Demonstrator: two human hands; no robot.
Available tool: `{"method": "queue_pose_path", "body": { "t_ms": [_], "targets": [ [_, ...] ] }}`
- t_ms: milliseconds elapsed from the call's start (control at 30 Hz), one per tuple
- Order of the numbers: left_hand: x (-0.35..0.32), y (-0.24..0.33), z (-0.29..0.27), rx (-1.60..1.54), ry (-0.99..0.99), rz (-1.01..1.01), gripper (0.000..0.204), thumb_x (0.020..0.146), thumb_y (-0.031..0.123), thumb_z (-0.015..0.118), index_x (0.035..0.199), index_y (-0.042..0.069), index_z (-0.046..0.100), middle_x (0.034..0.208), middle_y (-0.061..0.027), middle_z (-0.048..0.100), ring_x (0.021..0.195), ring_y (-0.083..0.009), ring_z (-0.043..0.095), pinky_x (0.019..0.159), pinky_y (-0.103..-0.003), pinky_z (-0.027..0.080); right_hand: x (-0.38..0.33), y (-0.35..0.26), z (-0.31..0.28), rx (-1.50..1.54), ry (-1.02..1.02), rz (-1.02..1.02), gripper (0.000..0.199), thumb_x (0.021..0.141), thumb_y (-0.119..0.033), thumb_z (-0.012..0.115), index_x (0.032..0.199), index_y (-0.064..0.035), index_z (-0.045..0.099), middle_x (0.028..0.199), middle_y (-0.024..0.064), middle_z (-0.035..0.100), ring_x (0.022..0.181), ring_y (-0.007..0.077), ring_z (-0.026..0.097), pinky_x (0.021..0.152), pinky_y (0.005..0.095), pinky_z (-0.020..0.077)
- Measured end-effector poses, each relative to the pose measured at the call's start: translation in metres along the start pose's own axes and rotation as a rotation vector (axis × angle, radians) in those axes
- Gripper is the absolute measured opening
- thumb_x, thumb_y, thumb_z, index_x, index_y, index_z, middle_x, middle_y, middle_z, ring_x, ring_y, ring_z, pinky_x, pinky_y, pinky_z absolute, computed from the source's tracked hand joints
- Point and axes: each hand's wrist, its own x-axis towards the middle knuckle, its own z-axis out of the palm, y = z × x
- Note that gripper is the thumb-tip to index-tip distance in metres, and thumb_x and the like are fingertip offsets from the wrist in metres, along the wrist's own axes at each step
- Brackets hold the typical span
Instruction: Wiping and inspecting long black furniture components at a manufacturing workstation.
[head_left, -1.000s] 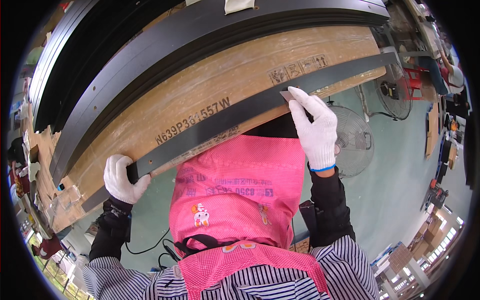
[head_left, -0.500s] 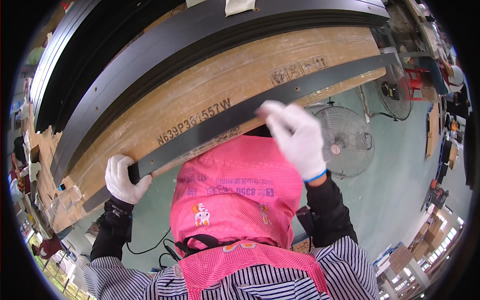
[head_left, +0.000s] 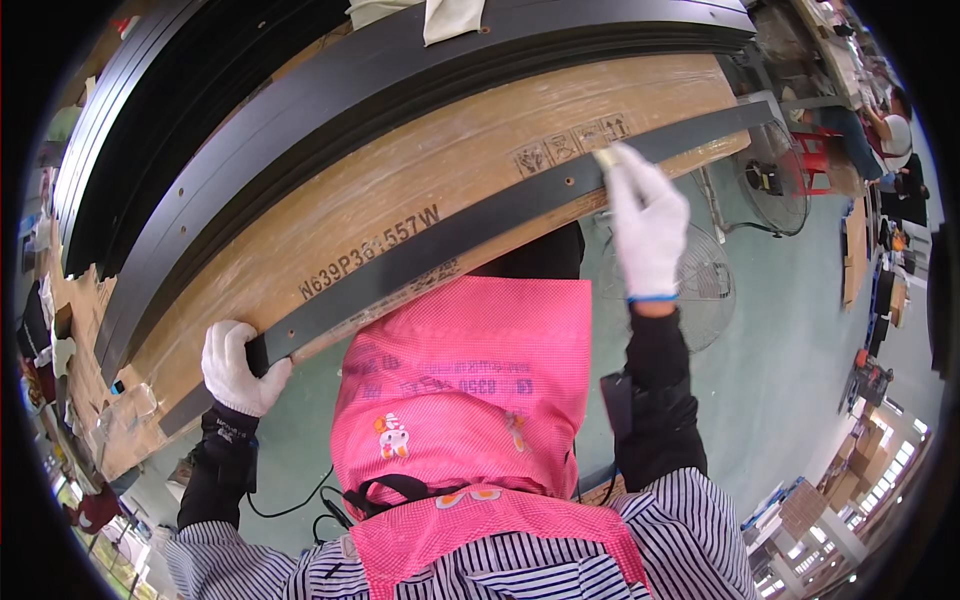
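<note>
A long dark grey board [head_left: 450,235] with small holes lies along the near edge of a cardboard box [head_left: 400,170]. My left hand [head_left: 240,368], in a white glove, is closed round the board's left end, the thumb on the near side. My right hand [head_left: 648,225], gloved too, is raised over the board right of its middle. Its fingers are pinched on a small pale thing [head_left: 606,157] at the fingertips, too blurred to name. Whether that thing touches the board I cannot tell.
Behind the box lies a stack of dark boards [head_left: 300,115] with a pale cloth [head_left: 453,18] on top. A floor fan [head_left: 705,290] stands beyond my right arm, and a second fan [head_left: 775,180] farther right near a red stool [head_left: 815,160]. A person [head_left: 890,130] is at the far right.
My right hand has moved right and away from me along the board. My left hand keeps its hold on the board's end. The whole view has shifted slightly.
</note>
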Motion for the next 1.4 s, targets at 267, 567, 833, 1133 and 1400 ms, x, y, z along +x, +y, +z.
{"method": "queue_pose_path", "body": {
  "t_ms": [267,567,833,1133,1400],
  "targets": [
    [0.006,0.004,-0.002,0.004,-0.001,-0.006,0.050,0.066,0.029,0.088,0.100,0.005,0.060,0.095,-0.0164,0.060,0.089,-0.0406,0.061,0.078,-0.050,0.051,-0.126,-0.101,0.047,0.417,-0.653,-0.401,0.018,0.094,-0.018,0.070,0.111,-0.0202,0.073,0.078,0.0054,0.055,0.070,0.0258,0.063,0.060,0.0422,0.0526],
    [0.002,0.001,-0.004,-0.006,0.007,0.027,0.052,0.064,0.026,0.087,0.103,0.005,0.060,0.098,-0.0166,0.062,0.091,-0.0404,0.063,0.079,-0.048,0.053,-0.057,-0.058,0.049,-0.004,-0.018,-0.113,0.026,0.097,-0.010,0.074,0.122,-0.0122,0.079,0.097,0.0101,0.070,0.086,0.0255,0.070,0.081,0.0367,0.0569],
    [0.004,0.001,-0.005,-0.028,-0.002,0.061,0.063,0.063,0.034,0.092,0.109,0.006,0.060,0.101,-0.0149,0.064,0.095,-0.0393,0.064,0.083,-0.049,0.053,-0.192,-0.135,0.080,0.421,-1.055,-0.415,0.024,0.098,-0.023,0.070,0.121,-0.0216,0.078,0.088,0.0053,0.066,0.079,0.0275,0.069,0.069,0.0404,0.0576],
    [-0.008,0.008,-0.012,-0.090,-0.056,0.065,0.054,0.070,0.029,0.093,0.111,0.006,0.067,0.104,-0.0131,0.066,0.097,-0.0364,0.067,0.082,-0.046,0.055,-0.160,-0.053,0.009,0.493,-0.542,0.401,0.027,0.103,-0.008,0.067,0.126,0.0035,0.075,0.114,0.0110,0.080,0.110,0.0152,0.073,0.097,0.0293,0.0555],
    [-0.017,-0.020,-0.023,0.009,-0.117,-0.193,0.028,0.088,0.022,0.075,0.109,0.005,0.068,0.099,-0.0148,0.066,0.096,-0.0367,0.068,0.080,-0.046,0.056,-0.105,-0.042,-0.010,0.617,-0.053,0.492,0.030,0.106,-0.009,0.065,0.133,0.0012,0.073,0.085,-0.0036,0.066,0.062,-0.0005,0.048,0.054,0.0183,0.0358]
  ]
}}
